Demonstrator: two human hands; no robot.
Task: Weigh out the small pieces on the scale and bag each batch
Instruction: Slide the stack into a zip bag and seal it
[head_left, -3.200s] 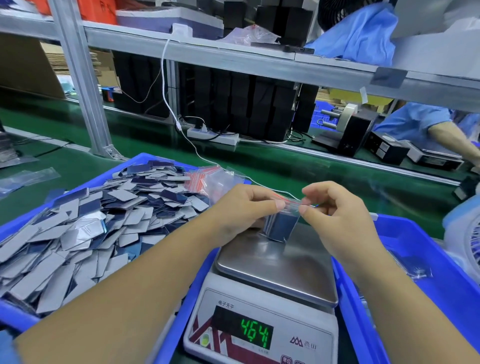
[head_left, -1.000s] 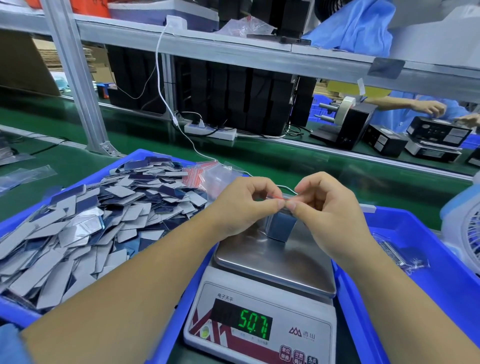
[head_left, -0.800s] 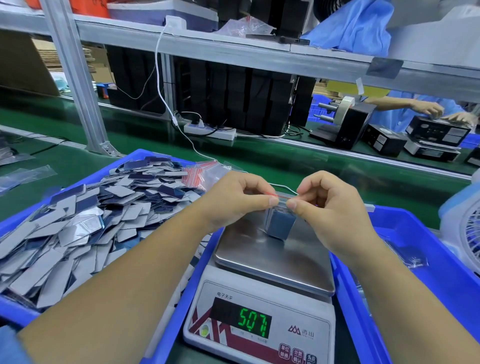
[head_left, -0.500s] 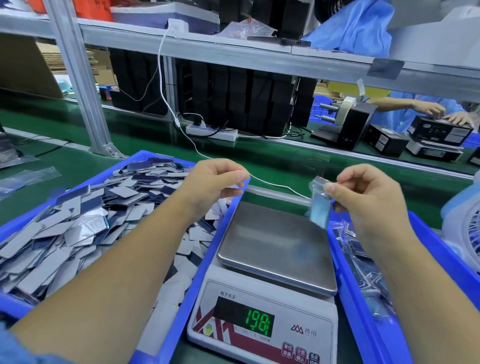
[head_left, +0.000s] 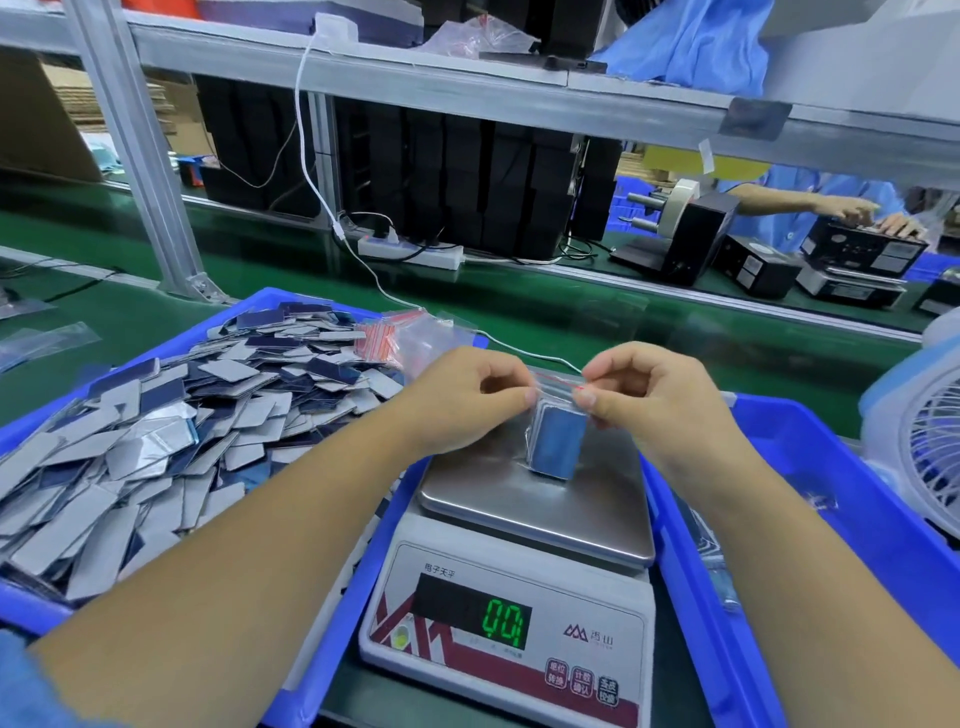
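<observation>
The left blue bin (head_left: 270, 306) holds the loose small pieces (head_left: 156, 431), the right blue bin (head_left: 810, 441) a few filled bags, and between them over the scale (head_left: 530, 519) the upright zip bag (head_left: 555, 441) hangs below left hand (head_left: 462, 400) and right hand (head_left: 649, 400), both equally near, pinching its horizontal seal.

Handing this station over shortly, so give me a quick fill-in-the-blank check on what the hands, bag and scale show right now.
1. Both the left hand and the right hand pinch the top of the small ____.
2. The scale display reads ____.
3. The loose pieces lie heaped in a ____ tray to the left of the scale.

Missing words: bag; 0.0; blue
</observation>
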